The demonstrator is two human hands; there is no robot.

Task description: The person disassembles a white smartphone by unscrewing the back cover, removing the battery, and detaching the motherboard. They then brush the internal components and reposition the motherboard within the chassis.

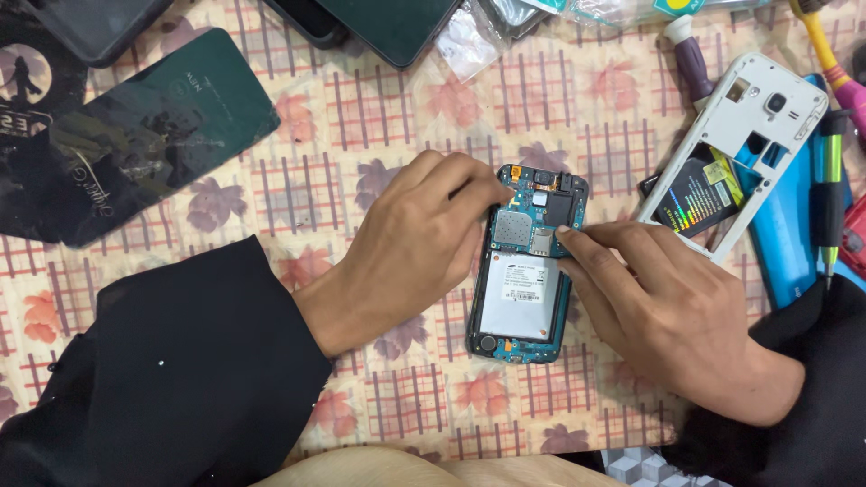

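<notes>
— Where did the opened phone (526,271) lie?
— On the floral cloth (379,117), between your hands; your left hand (410,248) pinched its upper board; your right hand (663,307) pressed fingertips (566,233) together there.

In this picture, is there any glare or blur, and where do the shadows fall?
Head view: sharp overall, light even; soft glare on the dark glossy phone back cover; the left hand and right hand cast faint shadows on the opened blue-framed phone and the checked floral tablecloth.
</notes>
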